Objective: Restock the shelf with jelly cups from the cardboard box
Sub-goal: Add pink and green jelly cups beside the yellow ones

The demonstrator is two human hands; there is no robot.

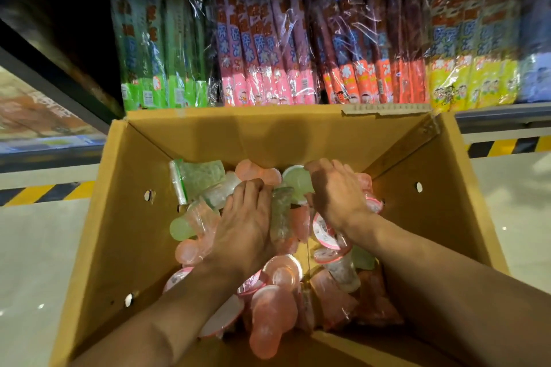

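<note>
The shelf (492, 116) stands far, behind the cardboard box (268, 134); jelly cups (280, 271) lie loose inside. The left hand (244, 229) rests flat on them; the right hand (337, 197), nearer the shelf, curls on a green cup (295, 180)

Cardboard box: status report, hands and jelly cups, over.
Both hands down in cardboard box. Left hand flat on jelly cups; right hand curled over green cup. None lifted yet. Nothing blocking.
</note>
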